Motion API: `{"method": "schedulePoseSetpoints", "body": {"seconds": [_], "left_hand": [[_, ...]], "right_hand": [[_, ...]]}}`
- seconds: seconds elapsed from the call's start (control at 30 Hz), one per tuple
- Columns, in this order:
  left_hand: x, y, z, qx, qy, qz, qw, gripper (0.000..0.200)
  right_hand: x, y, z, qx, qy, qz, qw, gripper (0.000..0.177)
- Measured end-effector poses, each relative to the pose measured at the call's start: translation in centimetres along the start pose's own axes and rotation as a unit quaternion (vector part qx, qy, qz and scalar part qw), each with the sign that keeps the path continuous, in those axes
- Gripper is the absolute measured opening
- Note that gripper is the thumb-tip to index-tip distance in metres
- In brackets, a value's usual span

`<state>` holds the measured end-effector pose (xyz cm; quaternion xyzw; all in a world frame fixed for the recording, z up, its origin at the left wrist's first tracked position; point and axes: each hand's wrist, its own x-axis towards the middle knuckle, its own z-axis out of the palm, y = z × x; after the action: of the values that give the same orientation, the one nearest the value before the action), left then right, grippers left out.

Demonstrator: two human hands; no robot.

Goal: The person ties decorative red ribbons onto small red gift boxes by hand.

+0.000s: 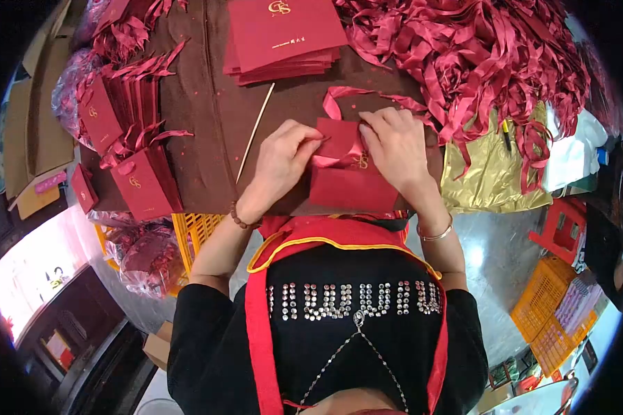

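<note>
A red paper bag [353, 190] with a gold logo lies on the brown cloth in front of the person. A pink-red ribbon [333, 161] crosses its upper part, and a loose length trails above it. My left hand [287, 158] pinches at the bag's upper left edge, thumb and index finger together. On the upper right edge, my right hand [396, 146] has thumb and fingers pressed on the red flap beside the ribbon. What exactly lies between the fingertips is partly hidden.
Flat red bags [284, 34] are stacked at the back. Loose ribbons [484, 55] heap at the back right, near gold wrapping [488, 169]. A thin stick [255, 131] lies left of my left hand. Finished-looking bags [145, 183] stand at the left.
</note>
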<state>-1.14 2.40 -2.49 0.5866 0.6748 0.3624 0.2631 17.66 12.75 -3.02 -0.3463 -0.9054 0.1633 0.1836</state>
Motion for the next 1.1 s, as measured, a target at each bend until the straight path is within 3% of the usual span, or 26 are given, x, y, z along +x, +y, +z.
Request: {"method": "schedulePoseSetpoints", "body": {"seconds": [0.03, 0.1, 0.17, 0.23, 0.3, 0.33, 0.4, 0.43, 0.47, 0.53, 0.57, 0.8, 0.9, 1.0, 1.1], "left_hand": [[0.0, -0.6, -1.0, 0.028, -0.015, 0.006, 0.999, 0.008], [0.0, 0.5, -4.3, -0.069, -0.045, -0.114, 0.99, 0.007], [-0.5, 2.1, -9.2, -0.16, 0.002, -0.151, 0.976, 0.005], [-1.8, 0.6, -13.4, -0.238, 0.121, -0.095, 0.959, 0.007], [-1.7, 0.0, -15.7, -0.385, 0.112, -0.022, 0.916, 0.009], [-1.3, 0.1, -14.8, -0.285, 0.2, -0.104, 0.931, 0.011], [-0.1, 1.1, -11.5, -0.25, 0.149, -0.21, 0.933, 0.01], [0.4, 2.8, -8.9, -0.232, 0.138, -0.22, 0.937, 0.01], [0.1, 2.5, -6.8, -0.264, 0.062, -0.228, 0.935, 0.01], [-0.1, 0.7, -1.7, -0.123, -0.004, -0.1, 0.987, 0.01], [0.0, 0.7, 0.0, -0.053, 0.015, -0.027, 0.998, 0.009], [-0.5, 0.6, 1.8, -0.062, -0.011, -0.055, 0.997, 0.009], [-0.7, 0.6, 1.3, -0.066, -0.034, -0.068, 0.995, 0.01], [-0.9, 1.0, 1.5, -0.065, -0.038, -0.078, 0.994, 0.011], [-1.1, 1.5, 1.7, -0.047, -0.034, -0.07, 0.996, 0.011]], "right_hand": [[0.0, -0.1, -0.5, 0.0, -0.001, 0.001, 1.0, 0.025], [0.3, 0.0, -1.7, 0.027, -0.031, 0.028, 0.999, 0.023], [0.4, 0.7, -2.3, 0.056, -0.027, 0.035, 0.997, 0.023], [0.7, 1.6, -1.8, 0.083, 0.041, 0.026, 0.995, 0.023], [1.1, 1.3, -1.3, 0.121, 0.035, 0.047, 0.991, 0.022], [1.2, 1.0, -0.9, 0.129, 0.009, 0.031, 0.991, 0.021], [1.1, 0.1, -0.5, 0.12, -0.019, -0.007, 0.993, 0.021], [0.9, -0.4, -0.4, 0.12, -0.019, -0.008, 0.993, 0.021], [0.6, -0.7, -0.3, 0.071, -0.026, 0.0, 0.997, 0.022], [0.0, -1.4, -0.3, 0.017, -0.032, 0.017, 0.999, 0.025], [-0.3, -1.6, -0.4, 0.015, -0.035, 0.018, 0.999, 0.025], [-1.9, -1.4, -0.5, 0.142, -0.033, 0.016, 0.989, 0.028], [-1.2, -0.3, -0.8, 0.244, -0.111, 0.077, 0.96, 0.027], [-0.1, 0.6, -1.4, 0.356, -0.241, 0.135, 0.893, 0.028], [-0.5, 1.8, -0.2, 0.407, -0.251, 0.139, 0.867, 0.027]]}}
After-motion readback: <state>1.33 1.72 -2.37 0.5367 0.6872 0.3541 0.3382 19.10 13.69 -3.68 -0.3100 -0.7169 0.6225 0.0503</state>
